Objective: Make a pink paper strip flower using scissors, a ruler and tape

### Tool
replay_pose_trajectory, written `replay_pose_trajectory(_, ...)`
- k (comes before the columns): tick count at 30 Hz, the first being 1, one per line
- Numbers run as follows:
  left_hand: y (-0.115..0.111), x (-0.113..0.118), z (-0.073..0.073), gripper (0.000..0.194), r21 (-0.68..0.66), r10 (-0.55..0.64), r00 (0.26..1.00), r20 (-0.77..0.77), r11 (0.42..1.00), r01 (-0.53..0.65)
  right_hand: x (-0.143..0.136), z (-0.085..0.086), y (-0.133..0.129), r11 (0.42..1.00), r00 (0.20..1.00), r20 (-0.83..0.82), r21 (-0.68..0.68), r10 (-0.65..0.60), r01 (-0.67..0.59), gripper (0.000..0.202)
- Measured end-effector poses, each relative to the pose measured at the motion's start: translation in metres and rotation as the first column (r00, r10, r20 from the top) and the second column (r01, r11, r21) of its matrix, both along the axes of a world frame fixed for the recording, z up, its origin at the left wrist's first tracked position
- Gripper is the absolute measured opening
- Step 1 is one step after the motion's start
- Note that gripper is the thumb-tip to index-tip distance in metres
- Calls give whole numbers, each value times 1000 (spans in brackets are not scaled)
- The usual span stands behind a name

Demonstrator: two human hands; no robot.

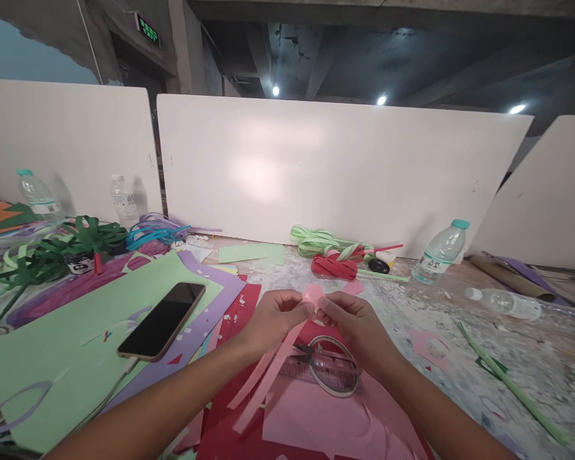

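Note:
A small round pink paper piece [313,294] is pinched between my left hand [278,317] and my right hand [357,322], near the middle of the view. Two long pink paper strips [269,377] hang from my left hand toward the lower left. Below my hands, scissors [333,363] and a white tape roll [337,392] lie over a clear ruler [294,372], on pink paper [311,418] and red paper [225,434]. The fingertips of both hands are close together at the round piece.
A phone [163,321] rests on green paper [43,364] at the left. Red ribbon [334,267], green ribbon [316,241] and a black lid [378,266] lie behind my hands. One bottle [439,254] stands at the right; another [508,303] lies down. White boards [287,166] stand behind.

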State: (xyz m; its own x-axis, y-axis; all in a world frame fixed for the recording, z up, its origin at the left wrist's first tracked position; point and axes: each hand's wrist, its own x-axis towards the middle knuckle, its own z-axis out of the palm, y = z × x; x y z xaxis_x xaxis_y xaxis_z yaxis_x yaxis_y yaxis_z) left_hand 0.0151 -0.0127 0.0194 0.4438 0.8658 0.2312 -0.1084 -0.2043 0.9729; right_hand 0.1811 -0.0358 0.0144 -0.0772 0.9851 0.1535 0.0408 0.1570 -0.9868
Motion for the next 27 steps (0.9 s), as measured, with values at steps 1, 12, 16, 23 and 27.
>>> replay_pose_trajectory(1,1,0,-1,26,-3,8,1000,-3,1000,-8,0,0,0,1000,1000,5,4,-2,2,29)
replay_pose_trajectory(12,12,-5,-3,28,-39,260,965,-36,965,-261,60,-10,77,984,650,756,161,-77,-71,22)
replay_pose_trajectory(16,17,-7,-7,29,-46,277,961,-10,960,-277,68,-12,99,982,554,833,118,-17,-147,23)
replay_pose_trajectory(23,16,-7,-7,31,-10,266,964,-12,964,-266,44,-9,95,956,453,886,36,105,-292,16)
replay_pose_trajectory(27,15,-8,-6,28,-9,265,964,-15,964,-265,34,-14,94,961,469,880,60,77,-272,13)
